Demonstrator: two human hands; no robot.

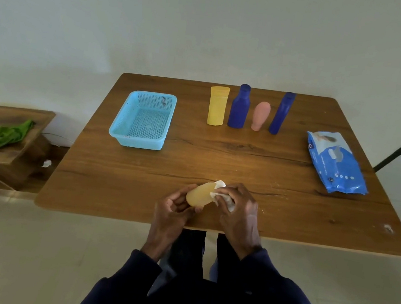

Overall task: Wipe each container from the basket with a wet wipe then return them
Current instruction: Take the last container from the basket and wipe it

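Near the table's front edge my left hand (pixel 173 206) grips the base of a pale yellow bottle (pixel 199 195) that lies tilted toward the right. My right hand (pixel 237 203) pinches a white wet wipe (pixel 219 194) against the bottle's upper end. The light blue mesh basket (pixel 123 125) stands empty at the back left. Behind it to the right stand a yellow tube (pixel 217 105), a dark blue bottle (pixel 239 107), a pink bottle (pixel 260 115) and a slim dark blue bottle (pixel 281 113), all in a row.
A blue pack of wet wipes (pixel 336 162) lies at the table's right side. The wooden table (pixel 245 158) has its front edge just below my hands. A low shelf at the left holds a green cloth (pixel 6 136).
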